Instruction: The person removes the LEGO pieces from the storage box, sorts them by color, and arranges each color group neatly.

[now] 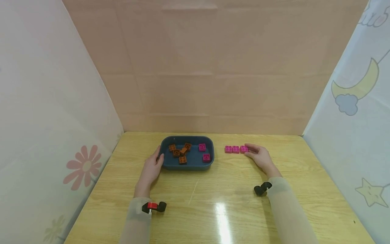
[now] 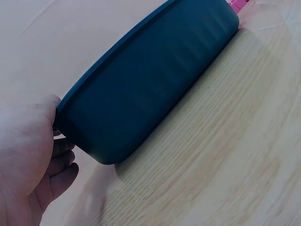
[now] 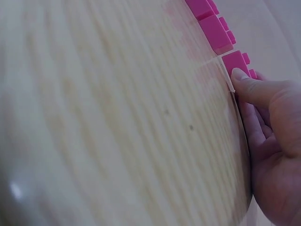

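My left hand (image 1: pixel 152 166) grips the left end of a dark blue tray (image 1: pixel 187 168), its thumb over the rim and its fingers along the outer wall. Inside lie several orange toy building bricks (image 1: pixel 182 160) on the left and two pink ones (image 1: pixel 202 147) on the right. To the right of the tray, my right hand (image 1: pixel 260 157) pinches a pink building brick (image 3: pixel 235 62) between thumb and fingers, low at the table. Two more pink bricks (image 3: pixel 216 35) stand side by side just left of it, studs up, with a narrow gap between them and the pinched brick.
The wooden table (image 1: pixel 210 193) runs back to a tan backdrop (image 1: pixel 213 84). Patterned white cloth walls (image 1: pixel 45 118) stand at the left and right. Each sleeved wrist wears a small black camera mount (image 1: pixel 262 188).
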A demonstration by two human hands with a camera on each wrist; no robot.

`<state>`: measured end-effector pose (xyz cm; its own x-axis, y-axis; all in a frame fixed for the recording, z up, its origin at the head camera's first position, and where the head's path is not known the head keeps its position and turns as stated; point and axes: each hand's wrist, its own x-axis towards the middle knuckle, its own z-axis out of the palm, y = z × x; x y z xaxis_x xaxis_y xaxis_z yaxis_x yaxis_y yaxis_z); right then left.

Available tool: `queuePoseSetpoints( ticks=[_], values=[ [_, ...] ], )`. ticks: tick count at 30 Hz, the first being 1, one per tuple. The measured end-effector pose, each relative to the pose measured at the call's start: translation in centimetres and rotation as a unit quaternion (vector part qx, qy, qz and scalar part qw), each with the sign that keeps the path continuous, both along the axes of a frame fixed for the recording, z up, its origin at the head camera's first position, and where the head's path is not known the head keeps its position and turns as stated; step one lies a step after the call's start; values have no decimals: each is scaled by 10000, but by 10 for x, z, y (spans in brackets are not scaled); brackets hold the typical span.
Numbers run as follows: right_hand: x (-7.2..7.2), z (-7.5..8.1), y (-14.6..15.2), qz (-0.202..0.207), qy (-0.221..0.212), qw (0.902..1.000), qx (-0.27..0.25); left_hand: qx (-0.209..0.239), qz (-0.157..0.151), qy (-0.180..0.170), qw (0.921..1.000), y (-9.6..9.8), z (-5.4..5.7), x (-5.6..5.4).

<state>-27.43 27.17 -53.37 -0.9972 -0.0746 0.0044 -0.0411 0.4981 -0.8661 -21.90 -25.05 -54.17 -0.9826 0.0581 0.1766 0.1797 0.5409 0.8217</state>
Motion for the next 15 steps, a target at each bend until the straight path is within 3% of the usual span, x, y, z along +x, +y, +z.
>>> queuePoseSetpoints(
  ticks=[15],
  values=[
    [-4,-6,0,29,-61,9999,81,-19,29,12,10000,1,-3,-2]
  ],
)
